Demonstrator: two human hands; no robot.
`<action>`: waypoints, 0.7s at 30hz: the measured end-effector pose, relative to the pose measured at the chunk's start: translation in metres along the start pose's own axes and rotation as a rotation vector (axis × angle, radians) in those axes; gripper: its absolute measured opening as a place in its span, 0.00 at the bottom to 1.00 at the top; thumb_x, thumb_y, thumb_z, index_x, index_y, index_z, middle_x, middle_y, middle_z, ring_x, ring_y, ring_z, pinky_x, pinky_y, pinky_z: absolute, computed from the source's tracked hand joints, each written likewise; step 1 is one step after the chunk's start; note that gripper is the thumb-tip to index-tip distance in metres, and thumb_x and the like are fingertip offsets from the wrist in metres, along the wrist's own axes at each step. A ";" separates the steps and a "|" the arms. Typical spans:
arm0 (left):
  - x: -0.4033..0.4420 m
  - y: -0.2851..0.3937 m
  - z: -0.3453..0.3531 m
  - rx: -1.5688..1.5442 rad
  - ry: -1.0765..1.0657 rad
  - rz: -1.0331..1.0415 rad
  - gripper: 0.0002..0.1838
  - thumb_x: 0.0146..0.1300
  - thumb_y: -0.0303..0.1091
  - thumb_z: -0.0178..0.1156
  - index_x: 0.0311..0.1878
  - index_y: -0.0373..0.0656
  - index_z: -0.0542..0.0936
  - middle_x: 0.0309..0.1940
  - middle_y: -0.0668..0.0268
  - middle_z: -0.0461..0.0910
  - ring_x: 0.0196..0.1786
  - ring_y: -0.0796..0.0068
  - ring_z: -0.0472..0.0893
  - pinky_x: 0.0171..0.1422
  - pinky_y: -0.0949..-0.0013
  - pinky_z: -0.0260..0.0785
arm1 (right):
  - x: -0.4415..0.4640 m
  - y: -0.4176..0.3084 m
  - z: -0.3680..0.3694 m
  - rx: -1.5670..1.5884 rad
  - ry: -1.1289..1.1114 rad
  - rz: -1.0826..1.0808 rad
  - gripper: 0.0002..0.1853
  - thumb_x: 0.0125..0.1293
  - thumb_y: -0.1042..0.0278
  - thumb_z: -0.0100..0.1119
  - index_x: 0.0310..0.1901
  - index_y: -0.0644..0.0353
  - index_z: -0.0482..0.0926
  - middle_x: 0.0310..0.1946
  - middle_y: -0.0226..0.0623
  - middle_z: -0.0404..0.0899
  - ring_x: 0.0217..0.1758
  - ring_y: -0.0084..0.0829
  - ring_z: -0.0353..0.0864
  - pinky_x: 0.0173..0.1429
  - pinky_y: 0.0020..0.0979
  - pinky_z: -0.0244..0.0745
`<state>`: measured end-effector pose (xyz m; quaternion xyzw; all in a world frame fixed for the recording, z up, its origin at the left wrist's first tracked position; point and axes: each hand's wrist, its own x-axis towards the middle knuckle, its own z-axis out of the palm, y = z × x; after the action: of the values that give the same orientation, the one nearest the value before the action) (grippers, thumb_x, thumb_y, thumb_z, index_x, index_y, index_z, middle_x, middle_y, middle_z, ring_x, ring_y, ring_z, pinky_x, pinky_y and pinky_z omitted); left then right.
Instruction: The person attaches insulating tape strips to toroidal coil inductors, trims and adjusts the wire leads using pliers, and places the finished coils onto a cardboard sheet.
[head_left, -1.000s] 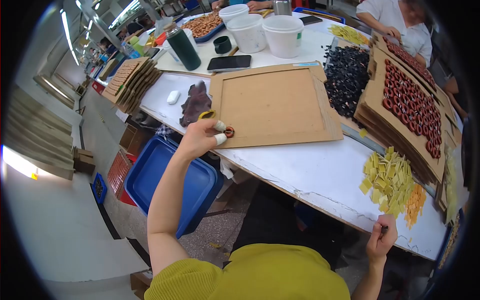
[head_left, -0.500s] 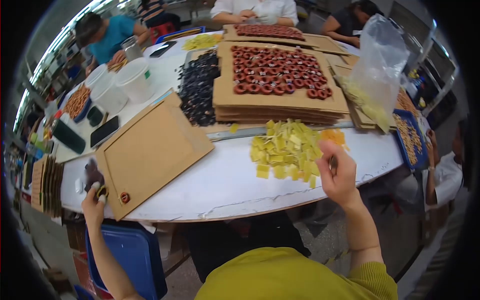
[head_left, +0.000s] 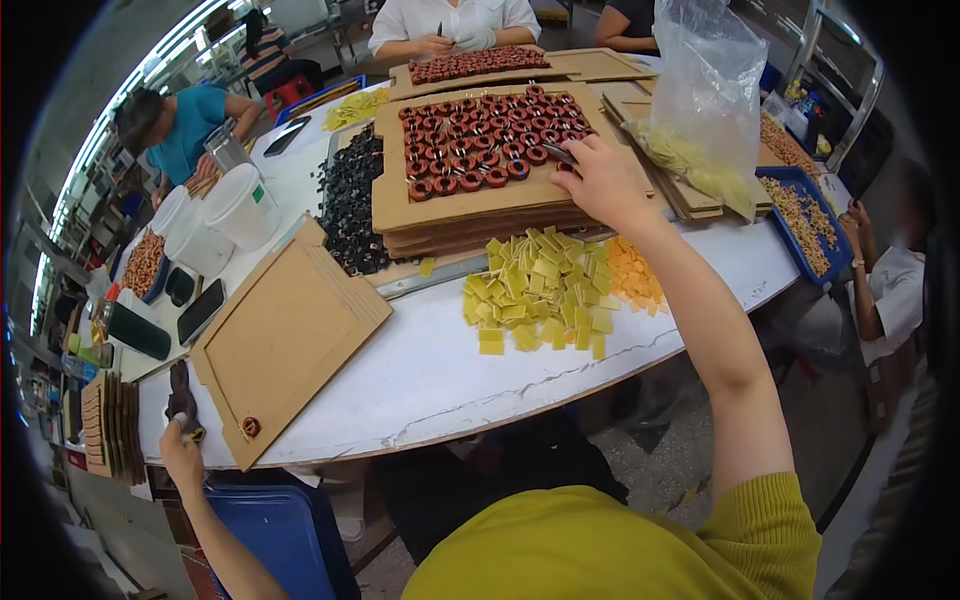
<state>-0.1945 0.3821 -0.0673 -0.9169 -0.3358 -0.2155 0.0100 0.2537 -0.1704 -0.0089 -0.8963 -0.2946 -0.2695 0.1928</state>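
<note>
My right hand reaches over the stacked cardboard trays, at the right end of the rows of red rings. Its fingers are closed round a dark, slim tool, whose tip is beside the rings. At the table's left edge, my left hand is closed on something yellow and black, partly hidden, next to a dark cloth. One red ring lies in the near corner of a cardboard tray, just right of my left hand.
Yellow pieces and orange pieces lie in front of the stack, black pieces to its left. White buckets, a green bottle and a phone stand or lie at left. Co-workers sit around the table.
The view has swung right. My right hand has moved from the near table edge, past the yellow and orange pieces, up to the red rings. My left hand has moved off the lone ring.
</note>
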 end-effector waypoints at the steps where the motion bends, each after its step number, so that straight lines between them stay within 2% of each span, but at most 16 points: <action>1: 0.000 0.019 -0.007 0.026 0.046 0.066 0.21 0.51 0.17 0.49 0.50 0.39 0.78 0.43 0.51 0.79 0.49 0.51 0.75 0.56 0.59 0.65 | 0.002 0.003 0.007 -0.021 0.023 -0.018 0.14 0.56 0.65 0.60 0.44 0.58 0.76 0.40 0.42 0.76 0.42 0.47 0.77 0.45 0.43 0.73; 3: -0.001 0.063 -0.018 -0.223 0.043 0.159 0.21 0.51 0.18 0.51 0.50 0.37 0.78 0.44 0.52 0.79 0.49 0.52 0.75 0.55 0.60 0.66 | 0.003 0.010 0.020 -0.059 0.054 -0.061 0.13 0.55 0.65 0.60 0.43 0.56 0.75 0.38 0.41 0.76 0.41 0.47 0.77 0.44 0.44 0.73; 5: -0.008 0.142 -0.044 -0.214 -0.038 0.179 0.21 0.47 0.17 0.53 0.48 0.38 0.78 0.41 0.54 0.78 0.47 0.57 0.77 0.53 0.63 0.67 | 0.003 0.007 0.018 -0.260 0.090 -0.231 0.11 0.55 0.69 0.59 0.41 0.57 0.74 0.33 0.41 0.77 0.37 0.43 0.77 0.42 0.42 0.73; 6: -0.021 0.214 -0.053 -0.393 -0.087 0.306 0.21 0.43 0.16 0.55 0.45 0.37 0.78 0.40 0.55 0.78 0.47 0.58 0.77 0.51 0.63 0.69 | 0.001 0.007 0.021 -0.219 0.149 -0.264 0.11 0.55 0.70 0.58 0.41 0.58 0.74 0.32 0.41 0.77 0.37 0.43 0.78 0.41 0.41 0.74; 7: -0.028 0.240 -0.045 -0.535 -0.088 0.376 0.19 0.41 0.15 0.58 0.42 0.38 0.78 0.40 0.56 0.79 0.45 0.58 0.77 0.48 0.63 0.70 | 0.004 0.009 0.018 -0.194 0.221 -0.302 0.11 0.56 0.72 0.57 0.41 0.59 0.75 0.31 0.42 0.78 0.36 0.44 0.78 0.40 0.41 0.74; 8: -0.033 0.269 -0.034 -0.507 -0.032 0.597 0.17 0.41 0.16 0.60 0.39 0.39 0.79 0.38 0.57 0.79 0.44 0.59 0.78 0.46 0.64 0.71 | 0.004 0.005 0.016 -0.163 0.292 -0.271 0.10 0.58 0.72 0.56 0.42 0.60 0.74 0.30 0.41 0.79 0.36 0.41 0.79 0.39 0.39 0.74; 9: -0.035 0.299 -0.031 -0.638 -0.150 0.689 0.11 0.48 0.19 0.62 0.38 0.38 0.80 0.35 0.58 0.80 0.42 0.62 0.79 0.47 0.65 0.71 | 0.000 -0.001 0.013 -0.131 0.365 -0.240 0.09 0.59 0.73 0.55 0.42 0.60 0.74 0.30 0.40 0.79 0.36 0.38 0.80 0.39 0.37 0.74; 10: -0.038 0.322 -0.020 -0.686 -0.226 0.743 0.09 0.48 0.20 0.62 0.35 0.39 0.80 0.32 0.59 0.80 0.39 0.61 0.79 0.45 0.63 0.71 | -0.006 -0.009 0.008 -0.098 0.436 -0.206 0.08 0.61 0.73 0.54 0.42 0.61 0.74 0.29 0.39 0.80 0.36 0.36 0.81 0.38 0.35 0.75; 11: -0.040 0.345 -0.010 -0.719 -0.237 0.822 0.10 0.45 0.20 0.62 0.34 0.40 0.79 0.29 0.59 0.78 0.36 0.59 0.77 0.42 0.62 0.70 | -0.013 -0.019 0.002 0.218 0.380 -0.072 0.07 0.63 0.73 0.52 0.43 0.62 0.74 0.30 0.38 0.80 0.35 0.33 0.80 0.38 0.33 0.75; 13: -0.044 0.385 0.015 -0.757 -0.231 0.895 0.12 0.42 0.20 0.59 0.35 0.40 0.78 0.29 0.59 0.76 0.37 0.58 0.75 0.41 0.61 0.70 | -0.035 -0.049 -0.015 0.833 0.234 0.213 0.07 0.67 0.72 0.49 0.43 0.63 0.74 0.30 0.34 0.80 0.35 0.26 0.80 0.38 0.29 0.76; 15: -0.050 0.415 0.036 -0.725 -0.219 0.892 0.14 0.41 0.19 0.57 0.35 0.41 0.77 0.31 0.59 0.76 0.38 0.57 0.74 0.40 0.60 0.70 | -0.067 -0.074 -0.040 1.201 0.000 0.481 0.09 0.71 0.69 0.46 0.42 0.65 0.72 0.31 0.33 0.77 0.36 0.23 0.77 0.39 0.27 0.76; 17: -0.054 0.426 0.043 -0.705 -0.237 0.881 0.14 0.41 0.18 0.56 0.35 0.40 0.77 0.32 0.59 0.75 0.39 0.57 0.73 0.41 0.60 0.69 | -0.100 -0.087 -0.049 1.497 -0.109 0.604 0.09 0.71 0.68 0.45 0.43 0.66 0.71 0.34 0.37 0.75 0.37 0.27 0.77 0.40 0.31 0.77; 19: -0.058 0.429 0.047 -0.685 -0.283 0.864 0.14 0.41 0.17 0.54 0.34 0.39 0.76 0.32 0.58 0.73 0.39 0.55 0.73 0.41 0.60 0.69 | -0.128 -0.091 -0.053 1.628 -0.220 0.799 0.13 0.69 0.66 0.48 0.49 0.65 0.70 0.35 0.39 0.72 0.35 0.30 0.77 0.42 0.34 0.76; 21: -0.058 0.429 0.046 -0.598 -0.320 0.896 0.13 0.44 0.18 0.54 0.36 0.38 0.76 0.34 0.58 0.72 0.41 0.57 0.73 0.42 0.62 0.71 | -0.148 -0.094 -0.054 1.745 -0.255 0.878 0.12 0.68 0.70 0.50 0.50 0.67 0.70 0.37 0.40 0.74 0.38 0.30 0.78 0.41 0.33 0.77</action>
<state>0.0499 0.0221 -0.0784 -0.9542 0.1646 -0.1344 -0.2107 0.0736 -0.1903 -0.0379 -0.4918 -0.0496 0.2366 0.8365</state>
